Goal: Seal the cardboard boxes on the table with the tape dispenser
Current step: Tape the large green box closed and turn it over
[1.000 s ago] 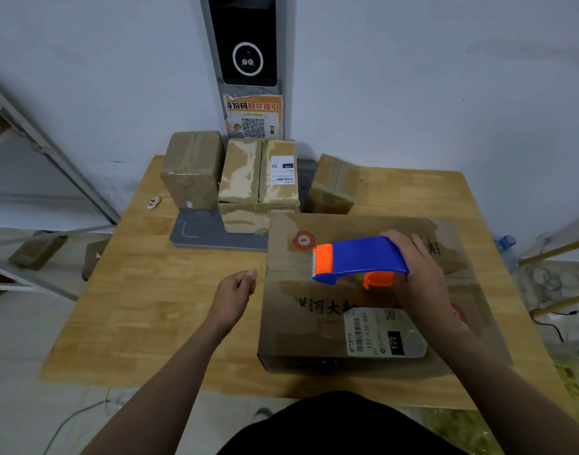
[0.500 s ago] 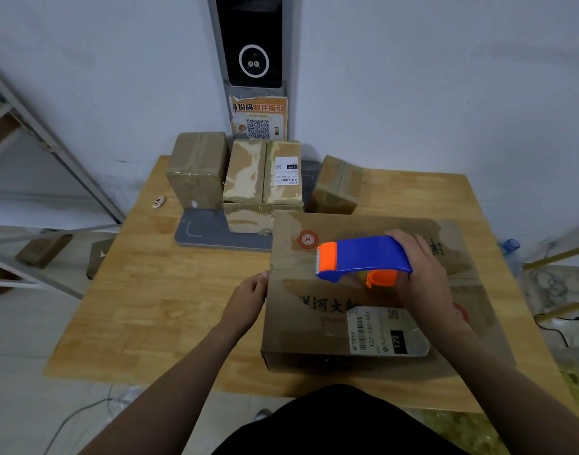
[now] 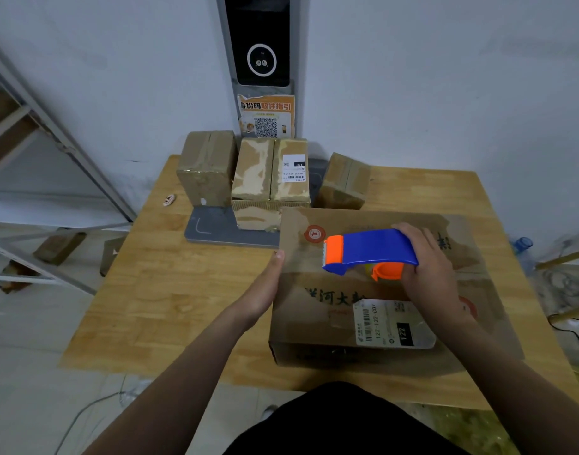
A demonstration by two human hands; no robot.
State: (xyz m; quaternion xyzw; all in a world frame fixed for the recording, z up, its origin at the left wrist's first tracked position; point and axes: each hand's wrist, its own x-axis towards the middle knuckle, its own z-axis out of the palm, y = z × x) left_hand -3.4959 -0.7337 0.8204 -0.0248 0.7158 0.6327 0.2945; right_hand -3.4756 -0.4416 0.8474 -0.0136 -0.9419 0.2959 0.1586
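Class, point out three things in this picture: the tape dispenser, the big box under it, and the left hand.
tape dispenser (image 3: 376, 247), head view, blue body
big box (image 3: 317, 320), head view, top face
left hand (image 3: 265, 287), head view, back of hand

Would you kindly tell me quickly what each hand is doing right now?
Left hand: open, flat against the left side of the large cardboard box, holding nothing.
Right hand: closed around the blue and orange tape dispenser above the box top.

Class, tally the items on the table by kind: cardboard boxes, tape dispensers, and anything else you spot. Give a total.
Boxes: 4 (large, left, middle, right)
Tape dispenser: 1
Grey pad: 1
Small round item: 1
Total: 7
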